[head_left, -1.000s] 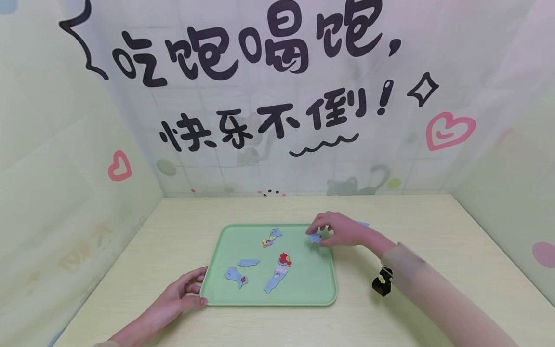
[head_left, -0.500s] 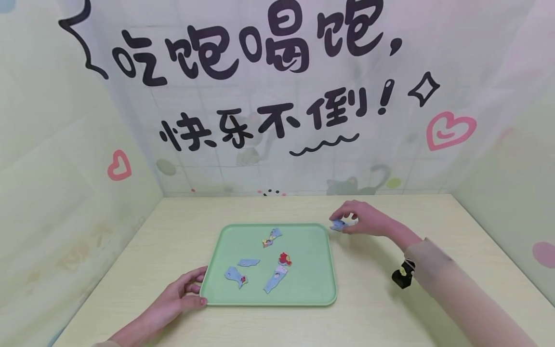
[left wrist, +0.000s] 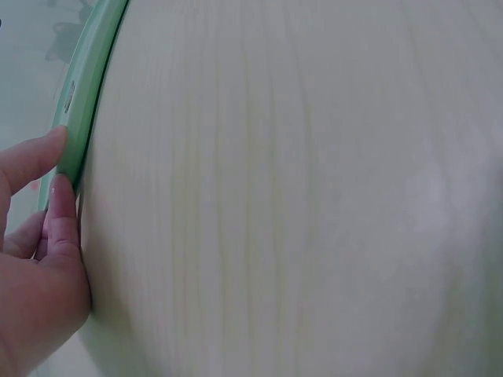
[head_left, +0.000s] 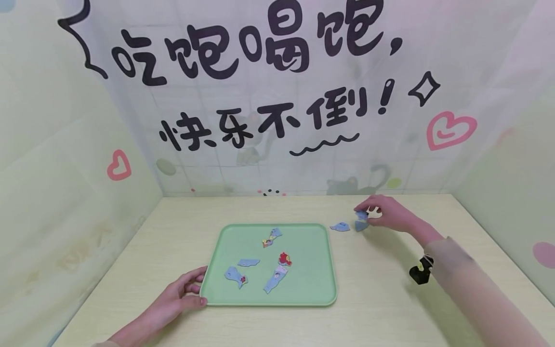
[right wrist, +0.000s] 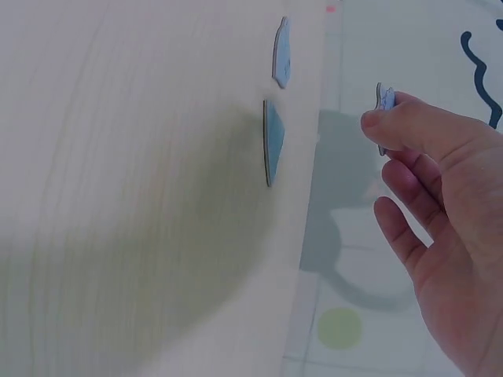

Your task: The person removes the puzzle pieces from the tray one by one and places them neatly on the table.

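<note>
The patterned wall (head_left: 277, 173) stands across the far side, at twelve o'clock, behind the pale wooden table (head_left: 373, 301); the green tray (head_left: 310, 289) lies flat on that table, a little towards the near edge, probably to keep the flat pieces gathered within reach; the right sleeve (head_left: 481, 284) slants in from five o'clock.

Reckoning from the tray's middle, the left hand (head_left: 184, 291) is at eight o'clock, thumb and fingers pinching the rim by the near corner, which I take to be a way of steadying it; the right hand (head_left: 388, 214) is off the tray at two o'clock, thumb and fingertips gripping a blue pinched piece (right wrist: 384, 98) by its edges, perhaps so that its face stays uncovered; a black object (head_left: 420, 271) hangs under the cuff, too small to make out.

On the tray, a long blue piece (head_left: 276, 280) lies towards five o'clock, with a red piece (head_left: 284, 259) at its upper end; a blue piece with a red mark (head_left: 236, 277) sits at eight, a blue strip (head_left: 248, 262) at nine, and a blue-and-yellow cluster (head_left: 272, 237) at twelve; on the table, also at two o'clock, one loose piece (head_left: 340, 226) lies just outside the tray's corner; a second loose piece (head_left: 361, 225) lies beyond it, below the pinched one.
</note>
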{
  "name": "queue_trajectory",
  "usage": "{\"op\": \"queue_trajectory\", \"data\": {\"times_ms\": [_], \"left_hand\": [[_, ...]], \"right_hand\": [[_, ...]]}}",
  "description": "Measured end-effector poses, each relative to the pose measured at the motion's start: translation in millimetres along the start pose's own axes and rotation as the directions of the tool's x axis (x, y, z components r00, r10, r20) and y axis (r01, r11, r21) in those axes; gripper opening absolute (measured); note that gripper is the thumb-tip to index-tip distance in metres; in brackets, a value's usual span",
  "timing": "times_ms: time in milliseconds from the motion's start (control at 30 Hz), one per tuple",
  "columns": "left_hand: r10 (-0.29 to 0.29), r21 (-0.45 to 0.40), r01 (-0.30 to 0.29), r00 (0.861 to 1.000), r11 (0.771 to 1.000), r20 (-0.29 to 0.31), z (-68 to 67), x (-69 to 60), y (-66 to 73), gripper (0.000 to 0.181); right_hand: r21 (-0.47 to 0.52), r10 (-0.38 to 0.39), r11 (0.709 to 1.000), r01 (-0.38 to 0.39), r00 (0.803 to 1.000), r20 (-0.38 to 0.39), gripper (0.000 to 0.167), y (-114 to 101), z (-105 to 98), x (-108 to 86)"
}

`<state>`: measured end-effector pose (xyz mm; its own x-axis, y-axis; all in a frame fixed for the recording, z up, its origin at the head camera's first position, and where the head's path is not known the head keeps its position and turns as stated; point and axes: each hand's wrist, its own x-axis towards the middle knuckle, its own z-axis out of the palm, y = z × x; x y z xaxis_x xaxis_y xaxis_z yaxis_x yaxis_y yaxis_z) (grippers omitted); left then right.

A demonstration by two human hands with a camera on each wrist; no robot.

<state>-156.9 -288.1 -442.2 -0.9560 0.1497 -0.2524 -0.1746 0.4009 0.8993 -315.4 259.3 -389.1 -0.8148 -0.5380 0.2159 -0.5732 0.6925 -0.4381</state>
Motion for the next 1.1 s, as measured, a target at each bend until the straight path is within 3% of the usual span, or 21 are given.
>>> {"op": "queue_trajectory", "data": {"times_ms": [500, 1100], "left_hand": [[0.006, -0.022, -0.006, 1.0, 1.0, 0.013, -0.7, -0.2, -1.1, 0.083], [0.023, -0.015, -0.022, 0.999, 1.0, 0.035, -1.9, -0.1, -1.3, 0.084]], "right_hand": [[-0.035, 0.044, 0.998, -0.045, 0.998, -0.04, 0.037, 39.1, -4.6, -21.2], [-0.001, 0.145, 0.989, -0.145, 0.989, -0.023, 0.035, 54.7, -1.6, -33.5]]}}
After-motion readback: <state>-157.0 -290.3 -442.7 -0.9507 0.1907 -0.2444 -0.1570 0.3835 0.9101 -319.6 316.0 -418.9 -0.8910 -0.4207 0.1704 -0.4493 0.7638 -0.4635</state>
